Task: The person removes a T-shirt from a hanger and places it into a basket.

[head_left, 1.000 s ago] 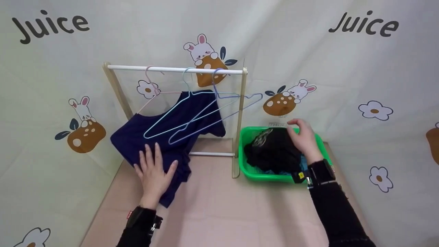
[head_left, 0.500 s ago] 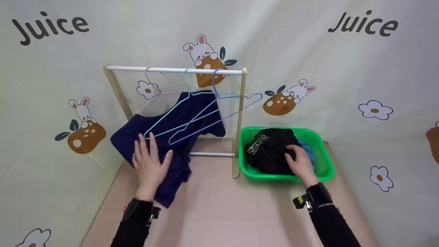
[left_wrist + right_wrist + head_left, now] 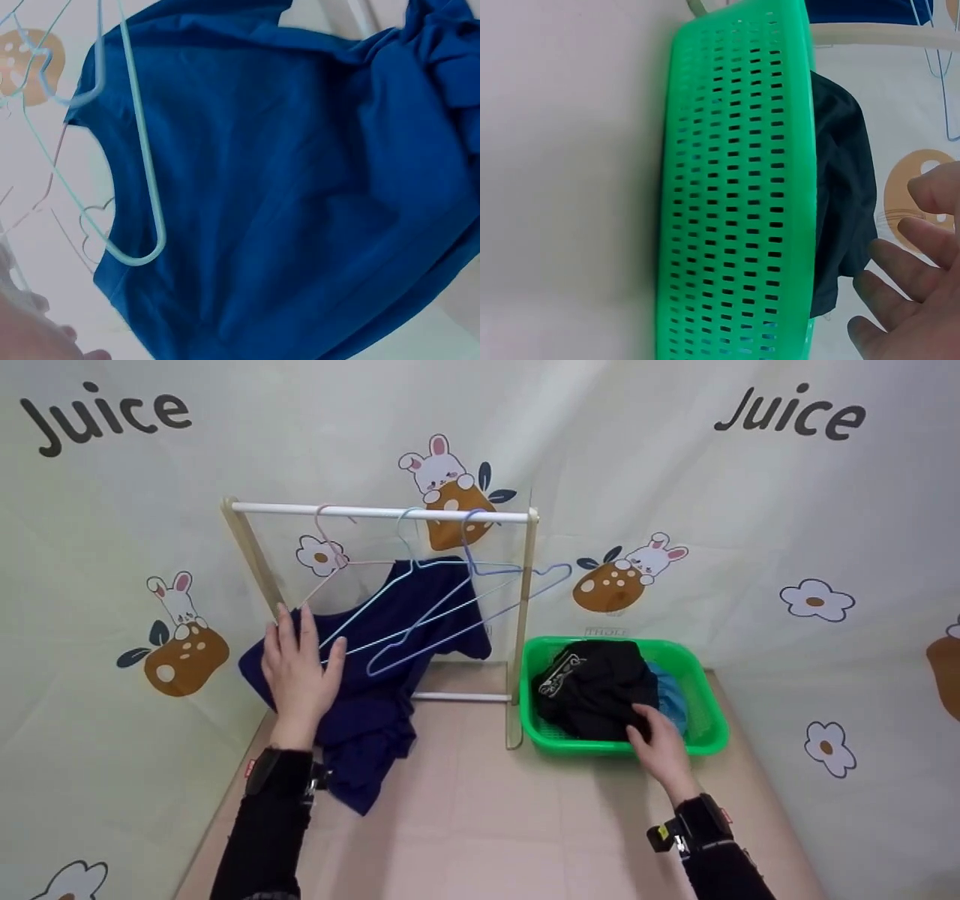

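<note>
- Step in hand, it seems: settling the navy shirt (image 3: 367, 712), hung from the rack (image 3: 277, 510) on the pink hanger (image 3: 343, 561)
- Left hand (image 3: 300, 679), fingers straight, grips nothing, at the shirt's shoulder towards the rack's left end; contact unclear
- Right hand (image 3: 664, 746), empty and loose, hovers at the green basket (image 3: 585, 747) right of the rack
- Next move likely calls for evening that shoulder on its hanger

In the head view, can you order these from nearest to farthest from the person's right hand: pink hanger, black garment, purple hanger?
From the right hand:
1. Black garment, in the green basket at the right.
2. Purple hanger, rightmost on the rack.
3. Pink hanger, leftmost on the rack.
</note>
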{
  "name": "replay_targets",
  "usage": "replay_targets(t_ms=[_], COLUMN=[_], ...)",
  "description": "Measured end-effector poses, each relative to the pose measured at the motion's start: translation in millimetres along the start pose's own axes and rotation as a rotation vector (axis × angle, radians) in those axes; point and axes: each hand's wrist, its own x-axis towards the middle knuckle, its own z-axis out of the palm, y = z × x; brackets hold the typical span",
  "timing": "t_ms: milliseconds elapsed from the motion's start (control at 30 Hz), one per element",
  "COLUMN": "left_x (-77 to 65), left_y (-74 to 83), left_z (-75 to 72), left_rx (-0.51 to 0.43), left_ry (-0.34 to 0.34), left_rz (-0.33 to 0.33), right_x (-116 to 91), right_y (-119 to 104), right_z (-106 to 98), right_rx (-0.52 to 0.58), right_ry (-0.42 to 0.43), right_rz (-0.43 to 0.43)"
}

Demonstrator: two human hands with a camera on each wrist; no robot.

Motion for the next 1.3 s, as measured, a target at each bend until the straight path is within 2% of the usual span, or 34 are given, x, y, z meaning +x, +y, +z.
replay_targets(t_ms=[267,433,600,700,833,1100,1300], left_x=[29.0,45.2,57.3,60.9,64.0,73.8,77.5], left_y=[5.3,9.1,11.6,13.1,17.3,25.4,31.7], left_z=[-7.2,-4.1,-1.3,-0.3,0.8,2.7,1.1], left_rx=[0.0,-0.014,-0.009,-0.006,-0.02,-0.093,-0.149], left_ry=[-0.137,-0.207,-0.236,-0.23,-0.173,-0.065,-0.033], left_rz=[-0.049,-0.04,-0.055,-0.083,-0.11,-0.1,-0.158], right_x=[-13,-22,-30,-34,-35,-35,-38], right_y=[3,6,7,8,9,8,10], right_z=[6,7,7,7,7,6,7], right_rx=[-0.024,-0.025,-0.022,-0.023,-0.018,-0.005,0.003], right_ry=[0.046,0.044,0.028,0.024,0.046,0.063,0.061], right_rz=[-0.066,-0.034,-0.004,0.01,0.013,0.008,0.022])
